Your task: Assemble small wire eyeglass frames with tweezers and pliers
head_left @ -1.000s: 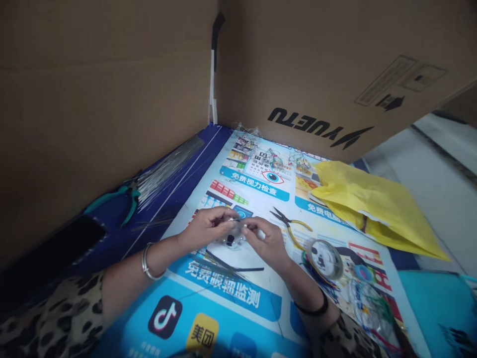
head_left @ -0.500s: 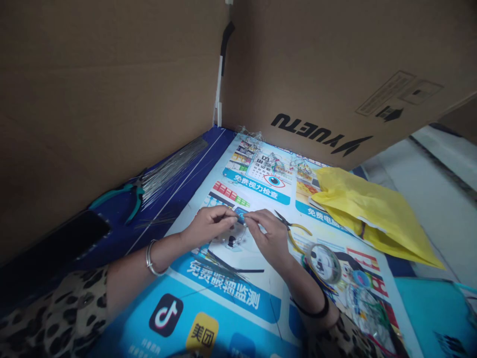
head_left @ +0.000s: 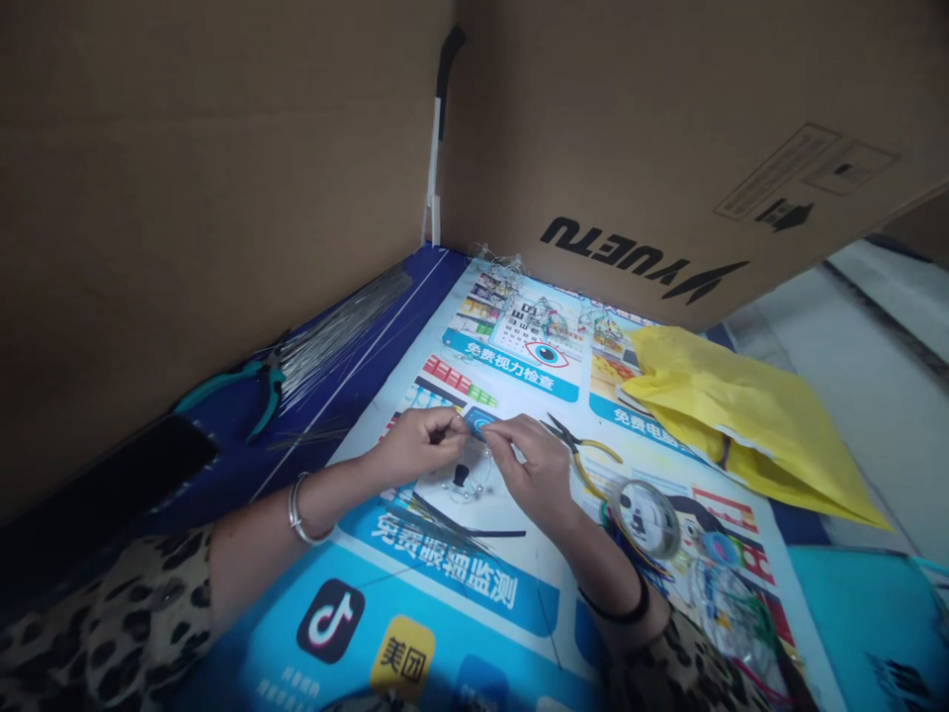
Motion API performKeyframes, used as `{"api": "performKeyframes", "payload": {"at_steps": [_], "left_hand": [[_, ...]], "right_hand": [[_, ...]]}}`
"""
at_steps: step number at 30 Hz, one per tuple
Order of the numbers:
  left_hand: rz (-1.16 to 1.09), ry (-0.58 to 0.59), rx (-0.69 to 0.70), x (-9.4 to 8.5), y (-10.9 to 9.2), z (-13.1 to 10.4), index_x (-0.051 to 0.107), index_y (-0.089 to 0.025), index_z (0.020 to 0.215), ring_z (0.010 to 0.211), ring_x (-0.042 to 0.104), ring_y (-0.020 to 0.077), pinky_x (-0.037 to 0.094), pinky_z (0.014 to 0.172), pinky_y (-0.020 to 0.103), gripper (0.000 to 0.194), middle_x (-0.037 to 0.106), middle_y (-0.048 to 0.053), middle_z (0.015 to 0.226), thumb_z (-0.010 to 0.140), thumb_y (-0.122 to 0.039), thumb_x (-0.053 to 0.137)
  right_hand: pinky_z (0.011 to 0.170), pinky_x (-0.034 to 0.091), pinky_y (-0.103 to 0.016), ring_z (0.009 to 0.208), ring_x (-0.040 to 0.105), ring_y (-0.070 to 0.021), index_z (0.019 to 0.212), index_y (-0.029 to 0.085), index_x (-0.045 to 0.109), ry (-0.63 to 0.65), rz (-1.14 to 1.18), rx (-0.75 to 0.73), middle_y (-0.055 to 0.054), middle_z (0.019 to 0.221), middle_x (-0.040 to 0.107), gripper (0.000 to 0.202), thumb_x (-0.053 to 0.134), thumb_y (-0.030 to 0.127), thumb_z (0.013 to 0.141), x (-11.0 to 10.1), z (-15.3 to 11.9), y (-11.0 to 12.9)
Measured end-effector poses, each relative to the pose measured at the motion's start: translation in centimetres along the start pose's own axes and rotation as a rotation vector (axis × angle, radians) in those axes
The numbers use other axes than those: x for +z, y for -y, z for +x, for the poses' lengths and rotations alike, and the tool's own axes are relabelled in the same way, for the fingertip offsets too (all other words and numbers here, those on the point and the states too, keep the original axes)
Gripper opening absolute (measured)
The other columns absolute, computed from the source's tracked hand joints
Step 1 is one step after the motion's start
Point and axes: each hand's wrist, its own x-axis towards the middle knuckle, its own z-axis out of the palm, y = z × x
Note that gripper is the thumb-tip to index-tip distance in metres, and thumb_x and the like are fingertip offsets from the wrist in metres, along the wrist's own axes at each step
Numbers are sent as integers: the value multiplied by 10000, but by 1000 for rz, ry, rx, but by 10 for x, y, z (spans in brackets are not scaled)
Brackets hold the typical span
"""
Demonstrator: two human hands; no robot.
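My left hand (head_left: pixel 424 445) is closed in a pinch, a silver bangle on its wrist. Fingertip to fingertip with it, my right hand (head_left: pixel 532 463) pinches too. Between and below them hangs a thin beaded wire (head_left: pixel 474 487) with small clear beads, bent in a loose loop; its upper end runs to the fingers. Whether both hands grip it at the tips is hard to see. Under the hands lie several thin dark wires (head_left: pixel 445 522) on the printed poster (head_left: pixel 474 618). Pliers with yellow handles (head_left: pixel 582 450) rest just beyond my right hand.
Teal-handled pliers (head_left: pixel 259 381) and a bundle of straight wires (head_left: pixel 341 331) lie at the left. A yellow bag (head_left: pixel 741 415), a clear tape roll (head_left: pixel 648 519) and tangled coloured wire (head_left: pixel 731 608) are at the right. Cardboard walls (head_left: pixel 593 119) enclose the back; beaded wire pieces (head_left: pixel 553 318) lie before them.
My left fingers have curled in more tightly, while my right hand stays nearly in place. The beaded loop hangs slightly lower. The view has shifted a little.
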Motion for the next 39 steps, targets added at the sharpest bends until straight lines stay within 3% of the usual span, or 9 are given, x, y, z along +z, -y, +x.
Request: {"api": "performKeyframes", "payload": {"at_steps": [6,12,15,17,19,22,25,32,39], "left_hand": [[-128,70,-161,1,-9,0,529,-135,689,368,389,36,331,357,147,95,438,-64,497,728,-219,510],[-98,63,-117,0,-7,0,521,-136,650,394,398,29,338,371,139,104,464,-53,536,726,-207,511],[-42,14,-110,-1,-4,-1,549,-140,684,385,374,26,320,371,134,92,473,-60,520,730,-212,515],[-25,-18,-141,-2,-2,-1,568,-142,738,363,365,27,302,353,138,113,486,-61,518,743,-240,512],[-10,-33,-155,-3,0,-1,582,-140,778,363,382,32,303,347,144,144,526,-46,561,750,-263,511],[-19,-38,-143,-3,2,0,576,-141,775,377,401,38,322,355,151,156,545,-35,596,756,-280,507],[-48,-31,-115,-4,3,0,550,-142,745,381,397,35,338,369,152,157,526,-41,587,765,-290,503],[-74,-55,-136,-4,3,0,537,-143,775,373,386,26,342,369,148,168,538,-37,613,775,-308,504],[-61,-68,-105,-3,2,1,542,-142,748,391,404,34,335,371,143,149,532,-40,584,761,-288,516]], "right_hand": [[654,477,-262,692,592,-130,820,195,634,3,63,83,-22,746,663,129,507,198,844,1,-4,-1],[676,483,-261,713,598,-129,865,208,647,69,95,55,-17,765,669,152,496,226,859,-1,0,-2],[770,476,-291,827,605,-151,922,206,652,175,-52,35,-41,858,683,219,445,265,885,-20,3,-15],[852,440,-339,932,579,-192,999,174,639,255,-304,96,-82,959,671,261,438,290,878,-38,2,-28],[914,378,-414,1042,516,-262,1120,125,586,414,-619,219,-144,1079,618,349,476,294,835,-56,-2,-43],[828,395,-433,1075,470,-318,1264,143,458,672,-878,517,-174,1179,534,505,500,277,779,-73,-10,-58],[776,396,-378,1015,495,-286,1270,170,431,798,-879,575,-157,1123,537,477,440,239,798,-71,-14,-63],[733,379,-330,878,511,-256,979,99,569,612,-1036,382,-154,902,571,266,385,79,789,-46,-16,-60],[809,370,-311,912,505,-231,1094,89,539,534,-903,388,-133,941,593,326,422,119,792,-44,-15,-66]]}}
